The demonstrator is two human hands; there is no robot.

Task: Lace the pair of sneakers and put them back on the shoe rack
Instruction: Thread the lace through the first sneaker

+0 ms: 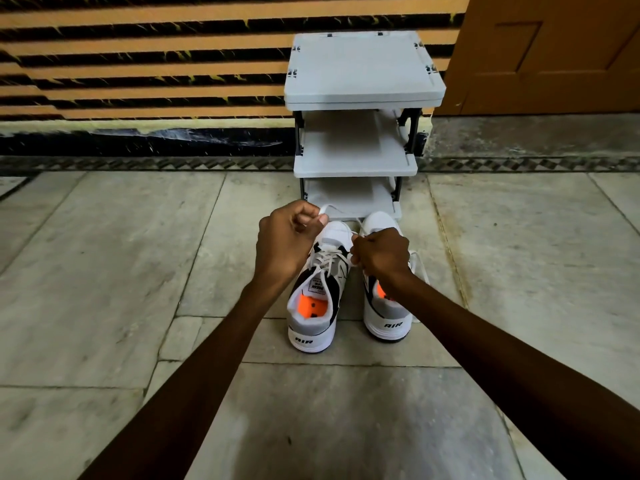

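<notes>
Head view, left hand (287, 237): curled, pinching one end of the white lace (323, 210) above the left sneaker's toe
Right hand (379, 254): fisted round the other lace end, between the two toes
Left sneaker (317, 306): on the floor (104, 271), heel nearest, lace crossed through its eyelets
Right sneaker (388, 317): just beside it, own lace trailing loose
Shoe rack (363, 74): grey, right behind the toes, against the striped wall (138, 64)

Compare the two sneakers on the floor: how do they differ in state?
Left sneaker: lace crisscrossed up the eyelets; right sneaker: lace trailing loose on the floor. The left hand and right hand hold the left sneaker's lace ends; the right sneaker's lace lies unheld. Both are white, grey-heeled, marked AIR.
</notes>
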